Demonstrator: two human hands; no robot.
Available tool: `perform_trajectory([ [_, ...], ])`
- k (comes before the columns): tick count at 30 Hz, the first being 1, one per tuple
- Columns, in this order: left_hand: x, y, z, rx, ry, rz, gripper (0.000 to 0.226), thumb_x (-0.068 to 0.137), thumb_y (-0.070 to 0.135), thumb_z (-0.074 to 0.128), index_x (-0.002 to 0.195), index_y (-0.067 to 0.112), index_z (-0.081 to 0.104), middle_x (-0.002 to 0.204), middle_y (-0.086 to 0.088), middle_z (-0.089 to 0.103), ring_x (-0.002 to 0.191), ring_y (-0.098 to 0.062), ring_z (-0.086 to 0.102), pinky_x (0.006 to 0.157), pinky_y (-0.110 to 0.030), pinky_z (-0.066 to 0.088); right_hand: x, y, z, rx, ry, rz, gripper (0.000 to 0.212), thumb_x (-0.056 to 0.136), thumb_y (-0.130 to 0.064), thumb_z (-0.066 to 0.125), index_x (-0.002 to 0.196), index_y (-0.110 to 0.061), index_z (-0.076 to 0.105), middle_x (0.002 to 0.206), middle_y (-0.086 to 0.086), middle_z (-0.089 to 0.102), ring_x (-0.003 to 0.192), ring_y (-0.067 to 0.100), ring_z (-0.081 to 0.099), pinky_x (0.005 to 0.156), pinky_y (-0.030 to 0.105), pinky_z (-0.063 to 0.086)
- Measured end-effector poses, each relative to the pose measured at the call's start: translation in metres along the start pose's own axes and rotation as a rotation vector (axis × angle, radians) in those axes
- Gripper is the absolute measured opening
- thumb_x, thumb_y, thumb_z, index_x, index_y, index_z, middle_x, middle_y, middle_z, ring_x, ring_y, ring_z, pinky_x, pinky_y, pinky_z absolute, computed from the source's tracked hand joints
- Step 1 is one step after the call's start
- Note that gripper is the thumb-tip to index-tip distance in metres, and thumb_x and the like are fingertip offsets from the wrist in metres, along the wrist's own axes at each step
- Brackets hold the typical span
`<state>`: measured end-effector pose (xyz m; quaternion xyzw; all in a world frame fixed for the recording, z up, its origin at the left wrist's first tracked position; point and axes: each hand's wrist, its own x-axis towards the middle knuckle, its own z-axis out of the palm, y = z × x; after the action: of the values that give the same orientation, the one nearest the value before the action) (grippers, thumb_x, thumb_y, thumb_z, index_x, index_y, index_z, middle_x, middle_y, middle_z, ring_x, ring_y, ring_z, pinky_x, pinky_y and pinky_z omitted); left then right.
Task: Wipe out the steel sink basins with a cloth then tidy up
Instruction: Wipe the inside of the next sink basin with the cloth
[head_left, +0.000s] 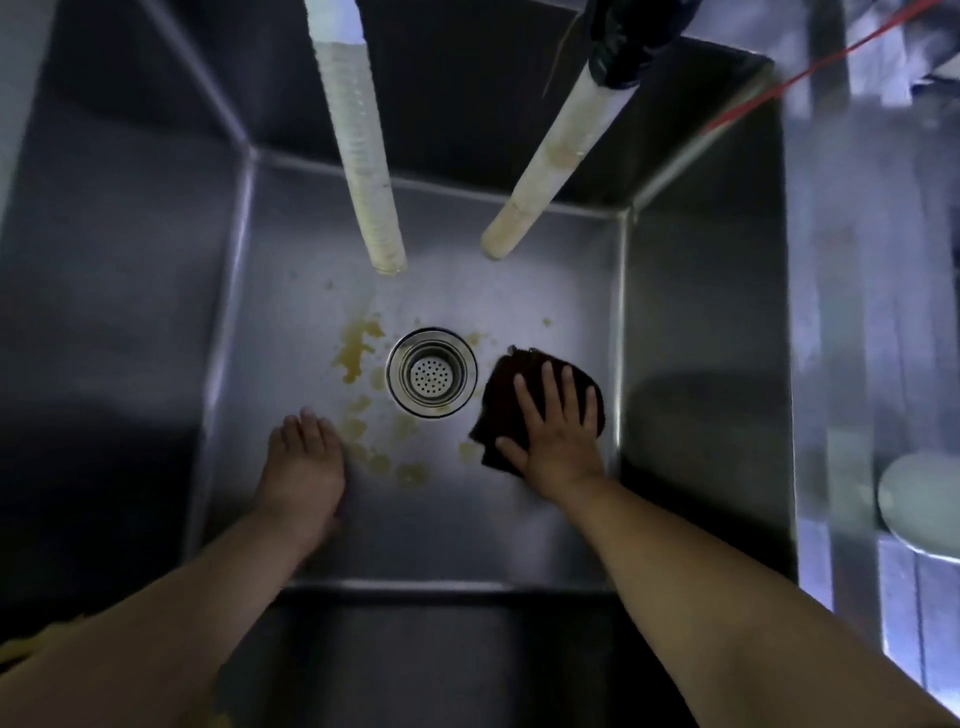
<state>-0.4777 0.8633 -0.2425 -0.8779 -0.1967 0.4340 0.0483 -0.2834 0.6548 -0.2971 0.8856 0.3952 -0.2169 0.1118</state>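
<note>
Right hand (558, 431) pressing flat, fingers spread, on dark cloth (506, 387), yellow stains (358, 345) lying leftward past drain (431, 371), nearer the open left hand (304, 457)

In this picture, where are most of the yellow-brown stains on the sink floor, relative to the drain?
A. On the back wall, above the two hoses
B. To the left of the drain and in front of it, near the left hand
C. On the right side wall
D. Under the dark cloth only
B: the stains spread left of the drain and down toward the left hand, while the right hand presses the cloth on the other side.
</note>
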Motion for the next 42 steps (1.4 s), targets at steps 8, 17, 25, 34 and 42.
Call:
perform_trajectory([
  [8,0.009,0.0,0.015,-0.059,-0.04,-0.005,0.125,0.072,0.056,0.067,0.142,-0.011,-0.011,0.152,-0.033,-0.004,0.141,-0.045,0.007,0.115,-0.046,0.015,0.121,0.033,-0.046,-0.032,0.24,0.145,0.08,0.082,-0.069,0.019,0.151,-0.03,0.008,0.159,0.011,0.006,0.145,0.033,-0.001,0.115,0.053,-0.002],
  [17,0.013,0.0,0.021,-0.096,-0.065,0.004,0.123,0.073,0.054,0.066,0.142,-0.01,-0.015,0.151,-0.033,-0.01,0.142,-0.045,0.001,0.118,-0.046,0.01,0.186,0.064,-0.07,-0.058,0.27,0.139,0.076,0.085,-0.068,0.017,0.151,-0.033,0.001,0.16,0.009,0.001,0.146,0.03,-0.003,0.116,0.049,-0.001],
  [25,0.014,-0.003,0.023,-0.094,-0.031,0.018,0.126,0.067,0.054,0.07,0.143,-0.011,-0.008,0.151,-0.035,-0.003,0.141,-0.046,0.008,0.116,-0.047,0.016,0.074,-0.013,-0.023,0.091,0.281,0.087,0.073,0.087,-0.061,0.03,0.15,-0.026,0.021,0.157,0.016,0.017,0.143,0.038,0.012,0.114,0.055,0.007],
  [34,0.011,-0.002,0.023,-0.123,-0.016,0.006,0.124,0.068,0.049,0.072,0.144,-0.009,-0.006,0.152,-0.033,-0.004,0.141,-0.045,0.01,0.115,-0.046,0.019,-0.072,-0.036,0.045,-0.057,0.169,-0.245,0.083,0.075,-0.065,0.045,0.142,-0.017,0.036,0.148,0.022,0.034,0.139,0.043,0.02,0.107,0.062,0.013],
  [42,0.014,-0.005,0.028,-0.159,-0.016,0.01,0.122,0.07,0.049,0.069,0.143,-0.009,-0.01,0.152,-0.032,-0.006,0.141,-0.046,0.005,0.116,-0.047,0.013,0.079,-0.032,-0.021,0.067,0.318,0.006,0.082,0.08,-0.063,0.037,0.148,-0.019,0.027,0.154,0.019,0.022,0.142,0.04,0.015,0.113,0.058,0.009],
])
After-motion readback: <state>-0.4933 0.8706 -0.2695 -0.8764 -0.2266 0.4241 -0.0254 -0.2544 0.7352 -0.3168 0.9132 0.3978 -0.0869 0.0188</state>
